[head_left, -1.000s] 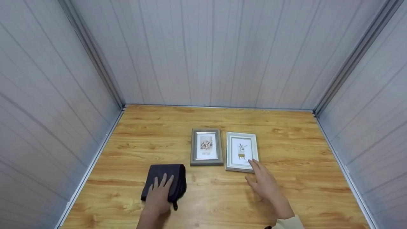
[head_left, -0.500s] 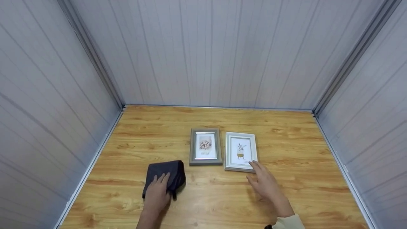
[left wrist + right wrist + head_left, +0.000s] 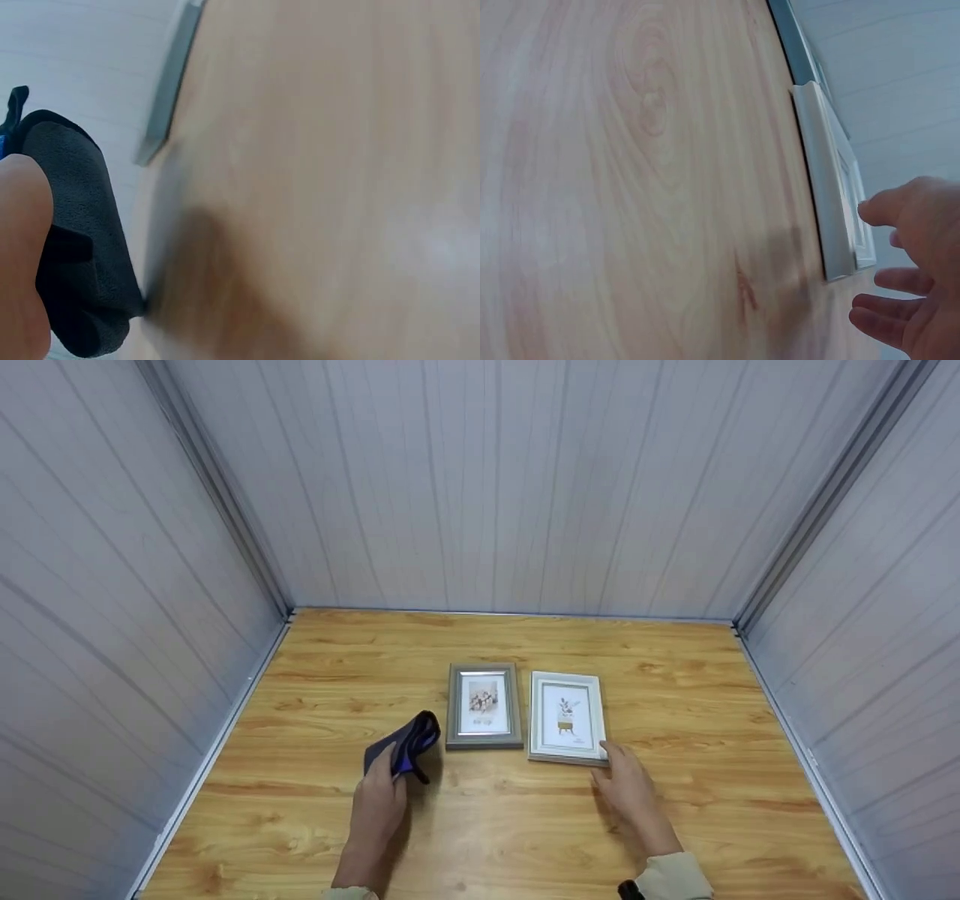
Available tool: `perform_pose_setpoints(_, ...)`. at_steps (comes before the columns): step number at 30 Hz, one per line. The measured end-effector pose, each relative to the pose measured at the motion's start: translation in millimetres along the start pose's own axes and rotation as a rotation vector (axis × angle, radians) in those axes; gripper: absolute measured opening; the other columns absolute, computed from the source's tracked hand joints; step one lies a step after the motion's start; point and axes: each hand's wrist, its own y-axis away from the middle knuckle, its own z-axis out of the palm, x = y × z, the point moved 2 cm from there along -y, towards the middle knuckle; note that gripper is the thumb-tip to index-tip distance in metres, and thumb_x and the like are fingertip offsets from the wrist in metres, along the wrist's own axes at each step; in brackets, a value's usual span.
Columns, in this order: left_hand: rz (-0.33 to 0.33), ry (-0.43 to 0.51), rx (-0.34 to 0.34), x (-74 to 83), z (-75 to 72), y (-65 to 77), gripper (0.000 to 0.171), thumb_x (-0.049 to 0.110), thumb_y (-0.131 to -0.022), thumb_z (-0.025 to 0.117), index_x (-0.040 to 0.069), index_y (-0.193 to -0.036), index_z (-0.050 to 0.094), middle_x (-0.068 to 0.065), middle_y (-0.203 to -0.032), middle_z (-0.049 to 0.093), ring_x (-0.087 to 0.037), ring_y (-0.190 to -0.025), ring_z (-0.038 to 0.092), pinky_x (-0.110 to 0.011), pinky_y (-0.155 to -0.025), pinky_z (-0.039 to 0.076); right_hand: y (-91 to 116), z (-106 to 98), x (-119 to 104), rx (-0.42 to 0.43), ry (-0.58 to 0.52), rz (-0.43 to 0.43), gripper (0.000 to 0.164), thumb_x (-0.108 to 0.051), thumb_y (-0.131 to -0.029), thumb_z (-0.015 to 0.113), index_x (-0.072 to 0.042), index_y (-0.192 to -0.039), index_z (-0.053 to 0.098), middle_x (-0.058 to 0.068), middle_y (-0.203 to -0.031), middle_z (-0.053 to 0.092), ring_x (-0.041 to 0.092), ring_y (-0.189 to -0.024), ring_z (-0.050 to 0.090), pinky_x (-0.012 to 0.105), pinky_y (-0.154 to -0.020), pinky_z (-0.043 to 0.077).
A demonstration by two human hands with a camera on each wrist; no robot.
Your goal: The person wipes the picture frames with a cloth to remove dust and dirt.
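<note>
Cloth [image 3: 402, 739] gripped in the left hand [image 3: 379, 804] — tilted above the worktop [image 3: 495, 825].
The right hand [image 3: 628, 786], loosely spread, gripping nothing, meets the white frame [image 3: 566, 715] at its near right corner; the grey frame [image 3: 484, 705], long axis pointing away — just right of the cloth.

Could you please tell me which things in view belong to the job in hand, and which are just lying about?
Seemingly in the job:
cloth, held in the left hand
white frame, right hand at its near corner

Perhaps just lying about:
grey frame, touched by neither hand
</note>
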Motion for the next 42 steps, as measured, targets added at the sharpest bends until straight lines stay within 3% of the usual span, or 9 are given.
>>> perform_pose_setpoints(6,0.049,0.055,0.05,17.7,7.5,-19.1,0.04,-0.004,-0.088,0.062,-0.009,-0.127,0.055,-0.024,-0.118,0.062,-0.038,-0.108,0.061,-0.05,-0.086,0.052,-13.2,7.6,9.7,0.007,-0.001,0.044,0.052,-0.009,-0.085,0.073,0.005,-0.132,0.054,0.026,-0.121,0.058,0.042,-0.115,0.055,0.053,-0.095,0.045)
perform_pose_setpoints(10,0.074,0.055,0.077,31.0,12.9,-31.1,0.039,-0.003,-0.089,0.063,-0.01,-0.127,0.055,-0.024,-0.115,0.062,-0.039,-0.104,0.063,-0.049,-0.084,0.053,-22.2,9.6,13.9,0.026,0.011,0.027,0.049,-0.007,-0.084,0.074,0.004,-0.129,0.057,0.025,-0.117,0.062,0.04,-0.111,0.058,0.051,-0.092,0.047)
perform_pose_setpoints(16,0.116,0.07,0.103,53.0,28.1,-50.7,0.038,0.001,-0.092,0.063,-0.01,-0.128,0.054,-0.024,-0.116,0.062,-0.037,-0.106,0.062,-0.046,-0.088,0.051,-33.0,6.5,17.3,0.045,0.049,-0.007,0.03,-0.007,-0.085,0.074,0.0,-0.113,0.069,0.017,-0.107,0.068,0.034,-0.1,0.064,0.049,-0.084,0.051)
perform_pose_setpoints(23,0.155,0.05,0.134,83.4,52.1,-64.0,0.041,0.0,-0.089,0.065,-0.007,-0.128,0.054,-0.022,-0.119,0.062,-0.035,-0.108,0.061,-0.045,-0.091,0.05,-31.8,5.3,20.6,0.062,0.093,-0.048,0.012,-0.008,-0.086,0.073,-0.005,-0.097,0.074,0.012,-0.095,0.07,0.032,-0.091,0.067,0.046,-0.077,0.054)
perform_pose_setpoints(27,0.254,-0.012,0.14,106.0,76.0,-74.8,0.041,-0.002,-0.088,0.064,-0.006,-0.128,0.055,-0.021,-0.117,0.063,-0.032,-0.108,0.062,-0.039,-0.095,0.048,-30.7,3.9,22.9,0.08,0.076,-0.047,0.01,-0.011,-0.087,0.073,-0.006,-0.096,0.075,0.01,-0.093,0.071,0.028,-0.087,0.067,0.044,-0.074,0.054)
perform_pose_setpoints(32,0.42,-0.2,0.149,130.3,110.3,-84.9,0.036,-0.001,-0.086,0.062,-0.007,-0.121,0.06,-0.02,-0.113,0.065,-0.033,-0.105,0.064,-0.038,-0.093,0.049,-29.5,5.0,24.1,0.073,0.054,-0.03,0.011,-0.011,-0.088,0.072,-0.006,-0.098,0.075,0.009,-0.095,0.071,0.028,-0.089,0.067,0.045,-0.076,0.054)
perform_pose_setpoints(36,0.527,-0.234,0.082,143.0,136.6,-83.3,0.038,0.0,-0.085,0.063,-0.004,-0.123,0.062,-0.019,-0.114,0.063,-0.032,-0.102,0.064,-0.037,-0.089,0.052,-28.6,7.2,26.1,0.093,0.051,-0.026,0.01,-0.01,-0.087,0.073,-0.006,-0.096,0.075,0.01,-0.095,0.071,0.029,-0.09,0.067,0.046,-0.078,0.054)
perform_pose_setpoints(42,0.595,-0.242,-0.145,149.5,161.0,-62.3,0.033,-0.002,-0.085,0.066,0.001,-0.118,0.067,-0.012,-0.109,0.067,-0.025,-0.1,0.065,-0.032,-0.089,0.051,-30.3,8.1,23.2,0.097,0.054,-0.075,0.011,-0.008,-0.086,0.073,-0.006,-0.096,0.075,0.011,-0.094,0.072,0.032,-0.088,0.067,0.047,-0.077,0.054)
